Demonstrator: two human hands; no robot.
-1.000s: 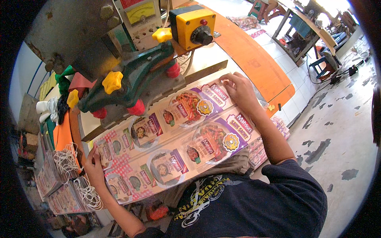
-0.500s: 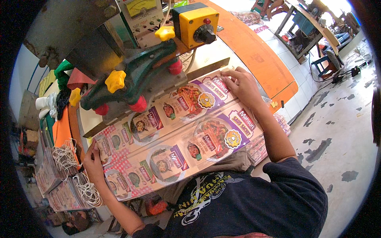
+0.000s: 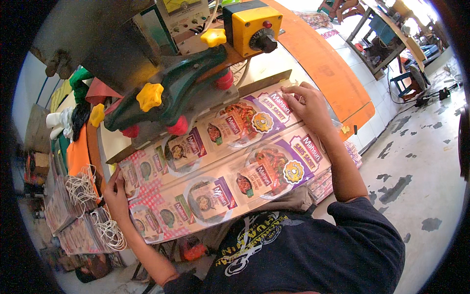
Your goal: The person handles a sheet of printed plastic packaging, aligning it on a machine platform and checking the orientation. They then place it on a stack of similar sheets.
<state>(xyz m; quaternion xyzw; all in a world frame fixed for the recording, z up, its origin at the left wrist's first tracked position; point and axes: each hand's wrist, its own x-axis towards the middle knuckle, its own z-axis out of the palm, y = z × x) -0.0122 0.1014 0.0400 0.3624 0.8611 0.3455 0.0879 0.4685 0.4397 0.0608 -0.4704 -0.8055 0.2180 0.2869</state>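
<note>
A long printed sheet [image 3: 230, 169], glossy like plastic film, lies aslant across the press table under the machine's head. It carries food pictures, purple bands and red checks. My left hand [image 3: 116, 198] pinches its left end, thumb and fingers closed on the edge. At the far right corner, my right hand [image 3: 308, 105] grips the sheet with bent, closed fingers. Over the sheet's far edge stands the press head, with a green clamp frame [image 3: 174, 90], yellow star knobs [image 3: 150, 97] and red knobs [image 3: 177, 126]. A metal bar [image 3: 264, 83] runs along that far edge.
A yellow control box [image 3: 252, 29] with a black dial sits beyond the press. Orange board [image 3: 323, 68] covers the table at right. Bundled printed sheets [image 3: 78, 232] and white cord [image 3: 108, 230] lie at left. More printed sheets [image 3: 320, 183] are stacked under my right arm.
The whole scene sits slightly further right in the picture, as the view has shifted. Both hands keep their hold on the sheet, which shows no clear movement against the press.
</note>
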